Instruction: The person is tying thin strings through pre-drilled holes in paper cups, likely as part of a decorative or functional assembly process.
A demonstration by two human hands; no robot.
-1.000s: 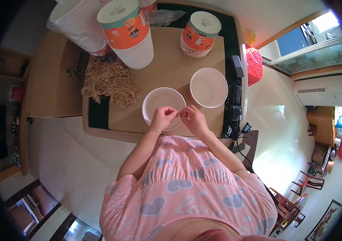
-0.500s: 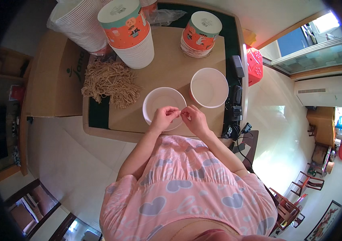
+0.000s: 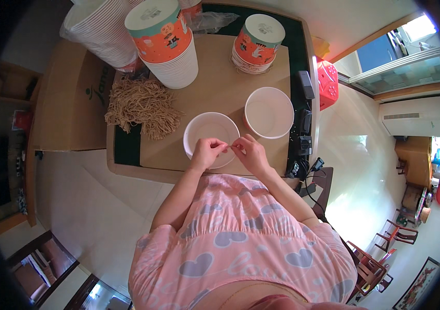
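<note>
holding a tiny thin piece between the fingertips of 2 hands, at the 4 o'clock side of the near white tub; cannot name it at this size, though perhaps a bit of twine. gripping narrowly at both ends: in the left hand with thumb and index finger close together, and likewise in the right hand. cannot tell how firmly.

judging by this, looks to be in the midst of fine fingertip work on the piece; cannot say whether twisting, straightening or parting. seems to call next for a steady pinch from both sides, with quiet wrists and small finger shifts.

farther out, see a 2nd open tub at 2 o'clock, just beside the near white tub. find a tan twine heap at 10 o'clock, a tall tub stack at 11 o'clock and a shorter stack at 1 o'clock, around a cardboard sheet. note dark power adapters at 3 o'clock, and a cardboard box between 9 and 10 o'clock.
</note>
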